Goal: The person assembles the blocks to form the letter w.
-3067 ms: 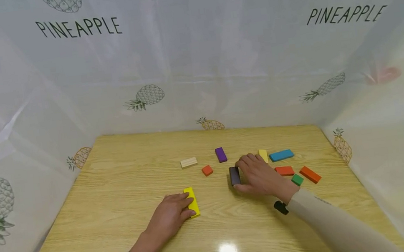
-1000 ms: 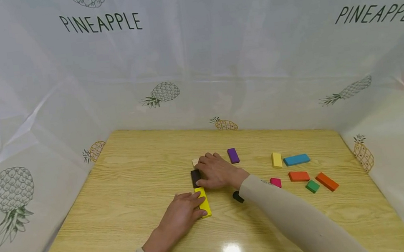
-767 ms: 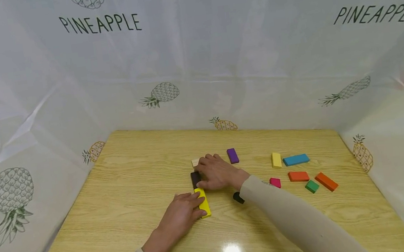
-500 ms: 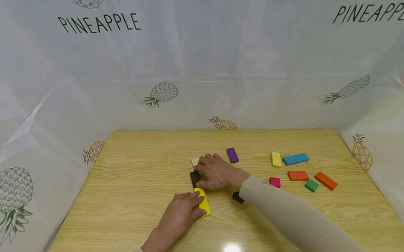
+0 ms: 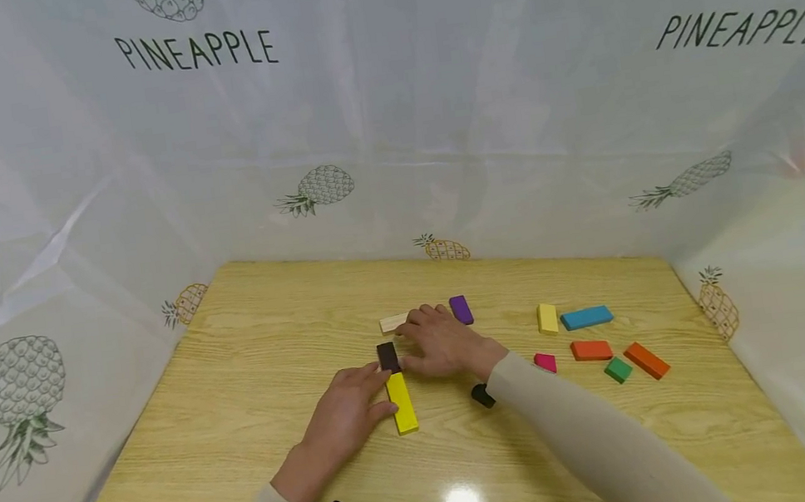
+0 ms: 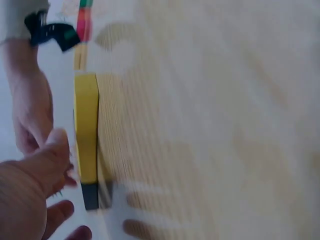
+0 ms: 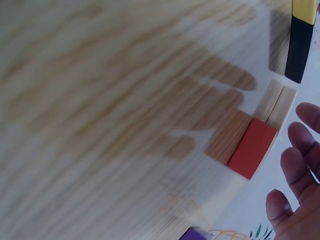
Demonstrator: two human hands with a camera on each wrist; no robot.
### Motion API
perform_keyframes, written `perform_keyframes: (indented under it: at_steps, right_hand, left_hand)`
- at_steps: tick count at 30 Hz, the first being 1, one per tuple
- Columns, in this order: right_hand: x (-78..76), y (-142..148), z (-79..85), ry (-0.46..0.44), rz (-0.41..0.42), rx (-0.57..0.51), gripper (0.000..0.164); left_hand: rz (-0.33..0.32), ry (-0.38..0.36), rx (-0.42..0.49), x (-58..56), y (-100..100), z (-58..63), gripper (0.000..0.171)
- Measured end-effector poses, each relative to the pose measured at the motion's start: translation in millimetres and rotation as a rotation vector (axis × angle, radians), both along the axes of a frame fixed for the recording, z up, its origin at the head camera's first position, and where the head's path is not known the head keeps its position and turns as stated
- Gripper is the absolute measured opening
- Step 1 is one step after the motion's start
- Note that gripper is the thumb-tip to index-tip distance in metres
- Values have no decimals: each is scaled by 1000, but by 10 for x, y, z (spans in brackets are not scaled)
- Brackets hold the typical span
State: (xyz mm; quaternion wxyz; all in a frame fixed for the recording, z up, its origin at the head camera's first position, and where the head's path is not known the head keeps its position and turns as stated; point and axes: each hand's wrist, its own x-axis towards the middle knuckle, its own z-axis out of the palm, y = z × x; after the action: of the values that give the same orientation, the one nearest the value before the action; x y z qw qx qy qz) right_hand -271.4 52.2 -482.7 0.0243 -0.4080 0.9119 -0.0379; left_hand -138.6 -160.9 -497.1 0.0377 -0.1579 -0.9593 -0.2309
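Note:
A long yellow block and a shorter black block lie end to end on the table, the black one at the far end. My left hand is just left of them, its fingers spread and thumb close to the yellow side. To the right of the black block, my right hand hovers with loosely bent, separated fingers holding nothing. Under it, hidden from the head view, an orange-red block shows in the right wrist view. Beyond lies a plain wooden block.
A purple block lies just behind my right hand. Further right are a pale yellow block, a blue block, a pink block, two red-orange blocks and a green block. Pineapple-printed sheeting encloses the table.
The right hand carried the black block left to the yellow block's far end, then let go and shifted slightly right. The left hand has just slid off the yellow block to the left.

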Motion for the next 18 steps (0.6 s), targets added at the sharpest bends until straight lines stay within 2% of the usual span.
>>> perform_keyframes:
  at_steps: [8, 13, 18]
  right_hand:
    - [-4, 178, -31, 21, -29, -79, 56]
    - [-8, 276, -37, 22, -49, -118, 53]
    - [-1, 371, -39, 22, -89, -129, 50]
  left_hand:
    - [-43, -85, 32, -150, -116, -30, 62]
    - [-58, -126, 59, -176, -105, -36, 65]
    - [-66, -151, 40, -190, -45, -35, 63]
